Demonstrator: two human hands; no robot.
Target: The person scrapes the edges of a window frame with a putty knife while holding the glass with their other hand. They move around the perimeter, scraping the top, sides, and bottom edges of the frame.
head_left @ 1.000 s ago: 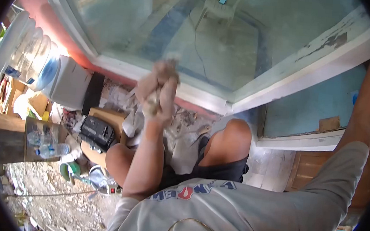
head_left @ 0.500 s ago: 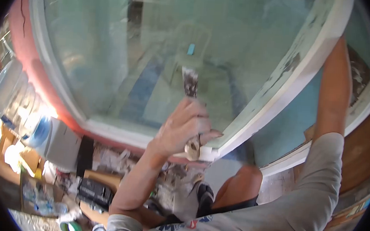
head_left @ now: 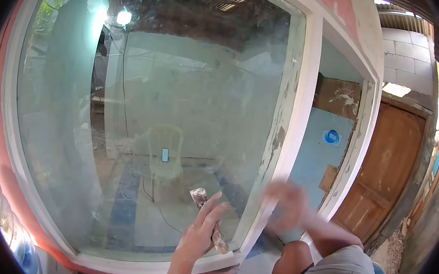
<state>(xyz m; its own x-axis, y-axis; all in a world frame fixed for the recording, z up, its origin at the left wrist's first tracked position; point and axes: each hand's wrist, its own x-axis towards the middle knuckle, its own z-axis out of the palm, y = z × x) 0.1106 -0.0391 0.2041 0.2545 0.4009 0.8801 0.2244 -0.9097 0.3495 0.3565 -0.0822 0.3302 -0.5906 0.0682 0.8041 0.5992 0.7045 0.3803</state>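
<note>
Your left hand (head_left: 197, 235) is low before the window pane (head_left: 144, 105), holding a putty knife (head_left: 198, 196) blade-up. The fingers lie stretched along it, not curled, and the handle seems pinned against the palm — likely to keep the crusted blade flat toward the glass. Your right hand (head_left: 287, 200) is a blur beside the peeling white frame post (head_left: 293, 117) — loose or clenched, I cannot tell. A plastic chair (head_left: 165, 156) stands behind the glass.

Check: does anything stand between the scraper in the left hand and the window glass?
Nothing visible does. The left hand holds the scraper blade-up in front of the glass pane, with no object between them. The blurred right hand is off to the side, by the white frame post.
</note>
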